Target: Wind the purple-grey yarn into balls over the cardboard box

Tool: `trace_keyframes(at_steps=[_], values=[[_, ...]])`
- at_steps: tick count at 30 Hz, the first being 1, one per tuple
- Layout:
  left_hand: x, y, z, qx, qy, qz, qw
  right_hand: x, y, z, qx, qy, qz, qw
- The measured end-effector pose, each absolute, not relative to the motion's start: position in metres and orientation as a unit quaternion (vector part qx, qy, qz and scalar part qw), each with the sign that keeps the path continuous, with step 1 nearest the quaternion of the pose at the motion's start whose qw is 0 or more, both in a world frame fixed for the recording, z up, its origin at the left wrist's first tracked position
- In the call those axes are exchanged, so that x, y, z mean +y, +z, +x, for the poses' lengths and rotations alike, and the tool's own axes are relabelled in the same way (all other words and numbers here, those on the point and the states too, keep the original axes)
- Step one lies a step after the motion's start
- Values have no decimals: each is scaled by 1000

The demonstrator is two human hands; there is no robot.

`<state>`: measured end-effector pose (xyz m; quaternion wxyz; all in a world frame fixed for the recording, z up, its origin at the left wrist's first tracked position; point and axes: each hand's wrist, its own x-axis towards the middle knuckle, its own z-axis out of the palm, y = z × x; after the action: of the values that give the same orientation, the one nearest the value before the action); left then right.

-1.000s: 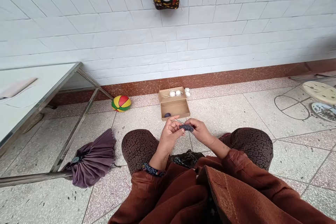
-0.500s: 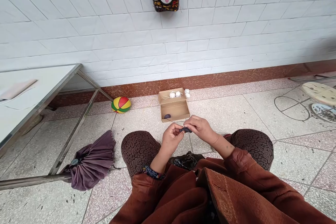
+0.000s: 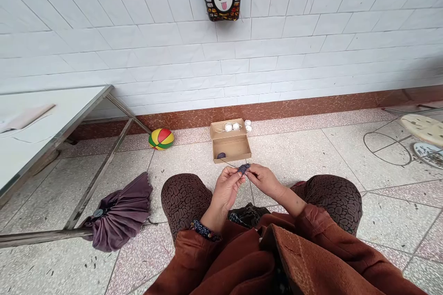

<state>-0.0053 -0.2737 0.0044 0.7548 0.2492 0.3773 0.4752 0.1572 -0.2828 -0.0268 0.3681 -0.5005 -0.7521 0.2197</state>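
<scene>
Between my knees, a small dark grey-purple piece of yarn work [image 3: 243, 168] is held up by both hands. My left hand [image 3: 228, 184] pinches its left side between thumb and fingers. My right hand [image 3: 266, 179] grips its right edge; whether a hook or needle is in those fingers, I cannot tell. A dark strand runs from the piece to a dark yarn ball [image 3: 221, 155] in the open cardboard box [image 3: 237, 146] on the floor. White yarn balls [image 3: 231, 126] lie on the box's lid, with more just right of it.
A table with a metal frame [image 3: 98, 97] stands at left, with a folded purple umbrella [image 3: 121, 212] by its leg. A colourful ball [image 3: 161, 138] rests near the wall. A black basket [image 3: 223, 0] hangs ahead. A stool [image 3: 424, 129] is at right.
The yarn piece has been turned so more of its surface shows. My right hand has shifted lower, its fingers now at the piece's right edge. The view has tilted slightly up.
</scene>
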Motion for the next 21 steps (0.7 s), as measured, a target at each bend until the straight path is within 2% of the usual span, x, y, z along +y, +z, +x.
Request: trace_keyframes(at_steps=[4,8,13,21], values=[[-270,-6,-7,421,521,323,669,-286,-12,159,-780,202,-473,358],[-271,-10,-9,446,519,427,590,-286,-1,161,-775,195,-461,387],[-276,-2,-6,399,458,433,666,-281,-1,162,-744,192,-468,437],[-280,2,-5,355,433,304,771,-284,-6,162,-740,197,-461,447]])
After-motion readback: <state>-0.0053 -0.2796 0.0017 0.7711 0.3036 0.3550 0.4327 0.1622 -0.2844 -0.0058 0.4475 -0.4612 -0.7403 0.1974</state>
